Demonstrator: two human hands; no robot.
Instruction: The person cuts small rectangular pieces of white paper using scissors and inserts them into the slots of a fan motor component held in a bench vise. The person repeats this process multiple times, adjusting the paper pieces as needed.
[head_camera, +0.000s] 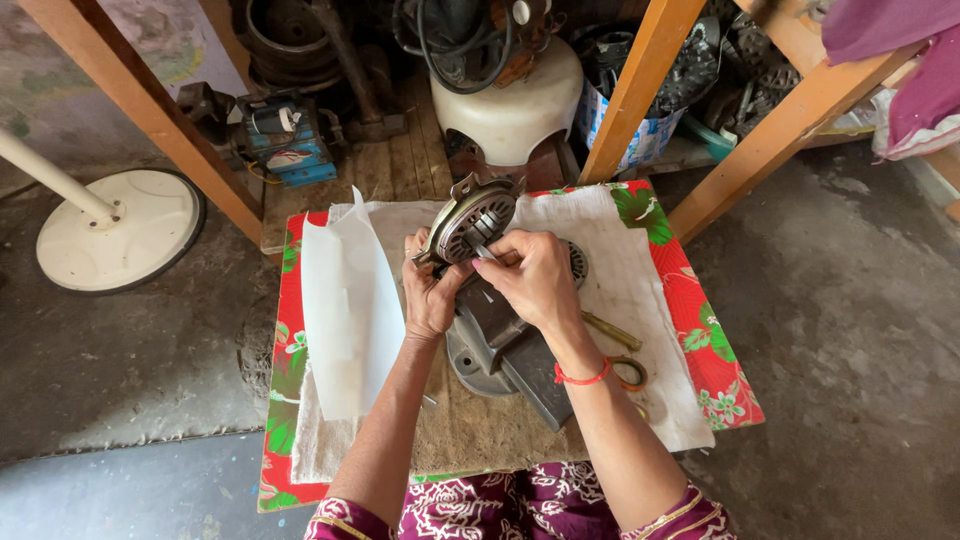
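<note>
Fingers of left hand clamped on round motor stator, tilted up above dark metal base. Right hand fingers pinched together on thin strip at stator's face. Just left of stator, white paper sheet; scissors right of base.

A grey concrete floor surrounds slanted wooden posts; a white round fan base lies at nine o'clock.

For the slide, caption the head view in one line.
Left hand steadies a round metal motor part while right hand works at it over a cloth-covered board.
</note>
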